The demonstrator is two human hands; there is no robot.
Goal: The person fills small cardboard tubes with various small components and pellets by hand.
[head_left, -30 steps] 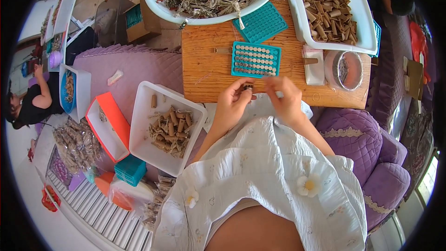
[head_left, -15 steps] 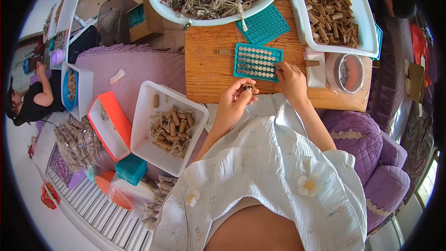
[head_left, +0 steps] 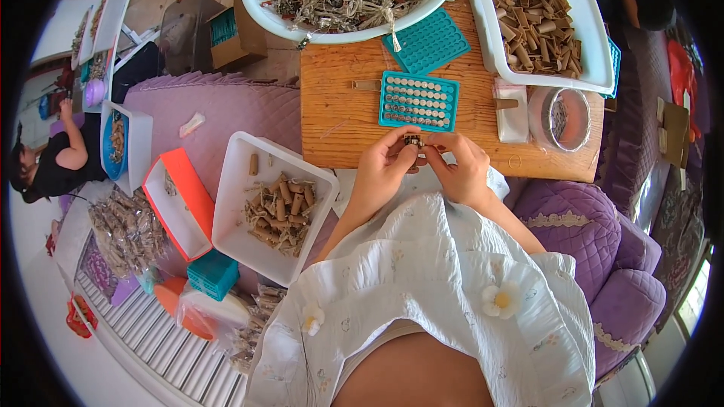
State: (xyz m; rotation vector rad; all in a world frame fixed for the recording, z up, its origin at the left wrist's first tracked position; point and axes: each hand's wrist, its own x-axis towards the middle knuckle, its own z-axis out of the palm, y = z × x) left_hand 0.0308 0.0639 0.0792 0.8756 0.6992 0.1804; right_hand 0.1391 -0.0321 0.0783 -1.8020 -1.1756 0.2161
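Note:
Near the table's front edge, my left hand (head_left: 381,172) is closed around a small dark part with metallic bits (head_left: 412,140), which looks like a button-cell holder. My right hand (head_left: 461,168) meets it there, thumb and fingertips pinched at the part's right side; whatever tiny thing they grip is hidden. Just beyond both hands lies a teal tray (head_left: 455,87) with rows of silver button cells (head_left: 415,96). Behind it, a second teal tray (head_left: 428,39) of the same kind lies at a slant.
A basin (head_left: 276,26) of tangled wire lights stands at the back, beside a white bin (head_left: 544,83) of brown cork-like pieces. Tape roll (head_left: 559,119) and clear bags (head_left: 513,124) lie right. A white tub (head_left: 228,218) with finished-looking pieces sits left. Another person (head_left: 64,147) sits far left.
My right hand has come from the cell tray's right edge toward me and left, joining my left hand at the small part. My left hand has shifted slightly right.

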